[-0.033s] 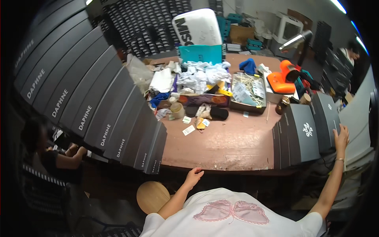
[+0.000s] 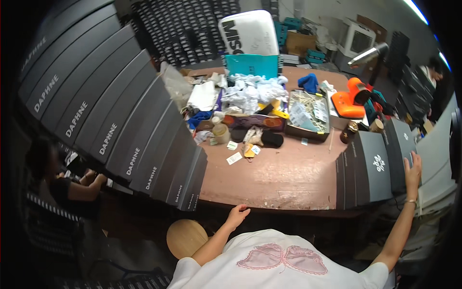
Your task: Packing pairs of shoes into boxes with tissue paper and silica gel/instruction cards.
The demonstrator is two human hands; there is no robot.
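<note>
My right hand (image 2: 412, 174) reaches to the far right side of the table, fingers stretched out against a dark grey shoe box (image 2: 397, 144) that stands on its edge. Just left of it, a second grey shoe box (image 2: 374, 161) with a white emblem leads a short row of similar boxes. My left hand (image 2: 237, 216) hovers by the table's front edge, its fingers loosely bent and nothing visible in them. Bare tabletop (image 2: 274, 178) lies beyond that hand.
A tall stack of dark shoe boxes (image 2: 139, 111) leans at the left. Farther back are crumpled white paper (image 2: 252, 94), a carton of sticks (image 2: 308, 113), an orange device (image 2: 351, 101) and a jar (image 2: 221, 134). A round stool (image 2: 185, 239) stands below. Another person (image 2: 67, 185) works at the left.
The scene has shifted slightly to the right in the view. My right hand has come a little inward, closer over the rightmost box. My left hand stays nearly where it was.
</note>
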